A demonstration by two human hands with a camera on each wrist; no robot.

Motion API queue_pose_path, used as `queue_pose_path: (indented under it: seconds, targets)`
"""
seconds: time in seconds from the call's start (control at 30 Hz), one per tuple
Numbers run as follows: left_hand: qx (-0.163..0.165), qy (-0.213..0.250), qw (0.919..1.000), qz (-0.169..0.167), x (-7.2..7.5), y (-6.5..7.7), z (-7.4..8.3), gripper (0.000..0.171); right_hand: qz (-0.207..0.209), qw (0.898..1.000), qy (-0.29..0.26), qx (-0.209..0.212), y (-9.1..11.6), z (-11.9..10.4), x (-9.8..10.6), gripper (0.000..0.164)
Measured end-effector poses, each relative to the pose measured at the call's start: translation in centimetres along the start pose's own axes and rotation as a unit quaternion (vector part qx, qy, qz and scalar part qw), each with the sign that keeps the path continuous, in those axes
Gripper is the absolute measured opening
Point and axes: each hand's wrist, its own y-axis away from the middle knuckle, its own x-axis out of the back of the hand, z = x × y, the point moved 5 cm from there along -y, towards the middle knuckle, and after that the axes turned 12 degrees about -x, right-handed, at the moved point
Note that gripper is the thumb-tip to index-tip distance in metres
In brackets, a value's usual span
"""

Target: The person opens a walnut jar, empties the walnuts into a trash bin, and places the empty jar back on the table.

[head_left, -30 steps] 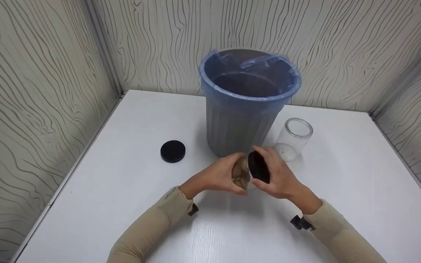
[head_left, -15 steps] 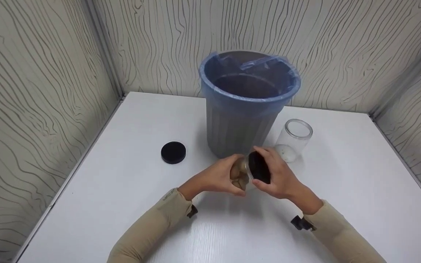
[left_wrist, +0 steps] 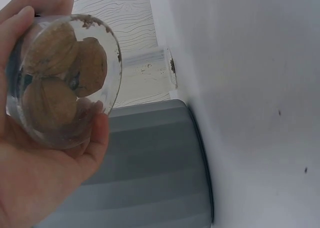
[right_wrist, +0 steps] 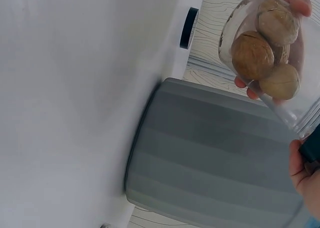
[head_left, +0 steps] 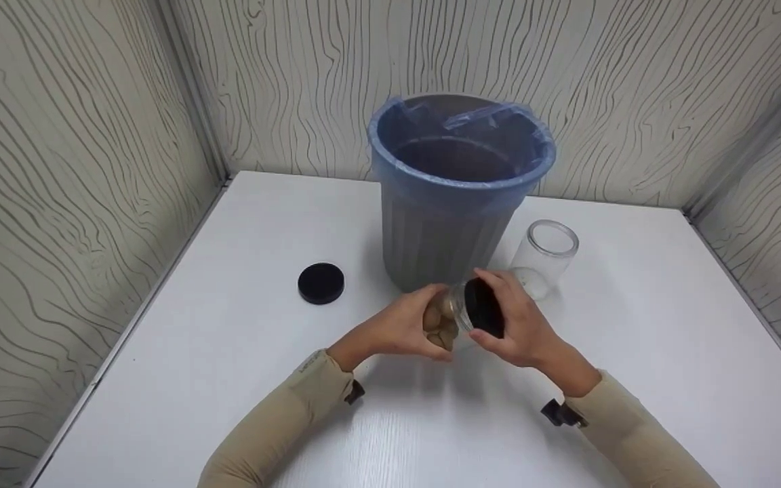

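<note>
Clear round jar [right_wrist: 294, 107] of brown walnuts [right_wrist: 252, 55], likely stiff, slippery
Left hand [head_left: 401, 327] wraps fingers round it, probably the best hold; right hand [head_left: 525, 327] grips the round black lid [head_left: 484, 308].

From the head we look forward-down at the flat white tabletop [head_left: 187, 366]; close and tipped sideways, our left and right wrist views share the clear cylindrical jar [right_wrist: 301, 101], upper left and upper right respectively

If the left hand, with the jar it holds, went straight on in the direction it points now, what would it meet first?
Most likely the black lid, which the right hand holds at the mouth of the jar in the left hand. Any gap there is hard to judge.
</note>
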Motion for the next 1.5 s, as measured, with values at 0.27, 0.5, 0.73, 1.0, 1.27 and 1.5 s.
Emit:
queue_pose_path:
  seconds: [0.27,0.5,0.73,1.0,1.27,1.5]
  targets:
    - [0.008,0.000,0.9999,0.008,0.5,0.3,-0.1,0.097,-0.006,1.000,0.004,0.004,0.0,0.2,0.0,0.077]
    - [0.023,0.016,0.9994,0.021,1.0,0.6,-0.2,0.094,-0.012,1.000,0.016,0.001,0.0,0.7,0.0,0.077]
    - [0.019,0.016,0.9994,0.023,1.3,0.9,-0.2,0.097,-0.011,1.000,0.008,0.008,0.2,1.1,0.4,0.077]
    - [0.046,0.011,0.9982,0.036,1.9,1.5,-0.7,0.098,-0.030,0.999,0.028,-0.017,0.6,2.1,0.9,0.075]
    - [0.064,0.008,0.9966,0.052,3.0,2.2,-1.0,0.098,-0.082,0.990,0.060,-0.096,1.0,4.0,1.1,0.073]
    - [0.074,0.011,0.9952,0.063,3.7,2.8,-1.3,0.098,-0.134,0.976,0.100,-0.140,1.3,5.5,0.7,0.071]
